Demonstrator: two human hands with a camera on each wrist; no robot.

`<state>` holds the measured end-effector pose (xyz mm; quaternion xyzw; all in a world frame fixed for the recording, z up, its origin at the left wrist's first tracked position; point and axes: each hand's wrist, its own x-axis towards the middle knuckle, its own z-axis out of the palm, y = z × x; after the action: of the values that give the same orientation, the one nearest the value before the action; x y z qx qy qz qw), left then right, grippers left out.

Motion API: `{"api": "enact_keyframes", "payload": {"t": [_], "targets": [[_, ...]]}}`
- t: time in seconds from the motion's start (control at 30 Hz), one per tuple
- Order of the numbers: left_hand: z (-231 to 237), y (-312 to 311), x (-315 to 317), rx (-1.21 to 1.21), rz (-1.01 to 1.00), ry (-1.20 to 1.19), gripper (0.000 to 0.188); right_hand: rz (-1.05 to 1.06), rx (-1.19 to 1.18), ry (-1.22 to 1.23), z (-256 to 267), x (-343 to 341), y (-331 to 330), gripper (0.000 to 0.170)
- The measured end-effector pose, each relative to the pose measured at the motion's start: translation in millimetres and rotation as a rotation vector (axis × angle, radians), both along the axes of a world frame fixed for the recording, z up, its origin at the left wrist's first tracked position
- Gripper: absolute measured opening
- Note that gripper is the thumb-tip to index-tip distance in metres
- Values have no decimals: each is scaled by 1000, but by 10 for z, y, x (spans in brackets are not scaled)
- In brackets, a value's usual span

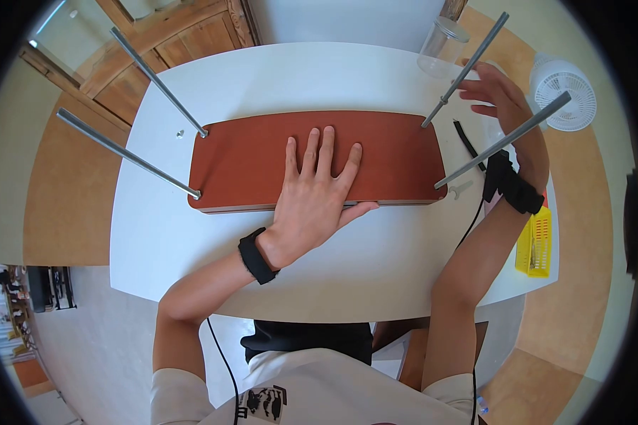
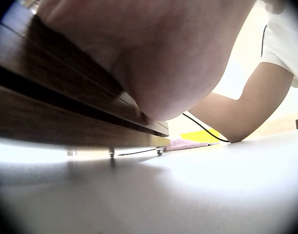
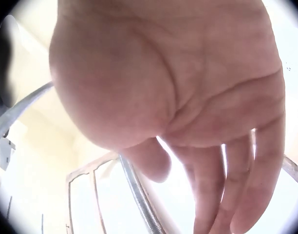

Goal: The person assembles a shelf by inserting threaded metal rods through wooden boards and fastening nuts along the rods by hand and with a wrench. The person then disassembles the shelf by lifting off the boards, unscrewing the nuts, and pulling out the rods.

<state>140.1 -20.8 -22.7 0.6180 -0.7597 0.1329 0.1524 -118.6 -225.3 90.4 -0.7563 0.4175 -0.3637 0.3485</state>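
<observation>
A reddish-brown board (image 1: 248, 159) with rounded corners lies on the white table, a metal rod standing up near each corner. My left hand (image 1: 310, 202) rests flat on it, fingers spread, thumb along the front edge. In the left wrist view the heel of the hand (image 2: 173, 63) is against the wooden side (image 2: 66, 112). My right hand (image 1: 503, 99) is raised beside the far right rod (image 1: 468, 67), fingers extended. In the right wrist view the palm (image 3: 173, 73) shows with nothing held and a threaded rod (image 3: 139, 195) beyond the thumb; contact with it cannot be told.
A clear jar (image 1: 443, 46) stands at the back right. A black strip (image 1: 468, 144) lies right of the board, a yellow basket (image 1: 534, 244) at the table's right edge. A white fan (image 1: 563, 92) is beyond the table. A small metal piece (image 1: 180, 134) lies left of the board.
</observation>
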Motion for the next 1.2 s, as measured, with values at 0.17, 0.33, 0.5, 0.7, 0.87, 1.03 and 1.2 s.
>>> {"api": "enact_keyframes", "payload": {"t": [0.17,0.33,0.5,0.7,0.87,1.03,1.2], "targets": [[-5,-5,10,-1,5,11,86,46,158,124,116,-53,-33,49],[-2,-3,-4,7,3,10,87,-4,45,60,51,-56,-3,47],[-8,9,-8,-1,0,16,86,-54,59,80,-4,13,10,49],[-11,3,-4,3,0,12,86,-51,185,178,57,-12,14,48],[-6,-4,-5,-2,0,15,86,0,184,125,23,75,63,50],[-4,3,-3,5,7,2,86,15,135,153,-1,-41,-84,49],[-6,-6,-10,-1,6,0,87,-9,130,117,66,-36,-2,52]]}}
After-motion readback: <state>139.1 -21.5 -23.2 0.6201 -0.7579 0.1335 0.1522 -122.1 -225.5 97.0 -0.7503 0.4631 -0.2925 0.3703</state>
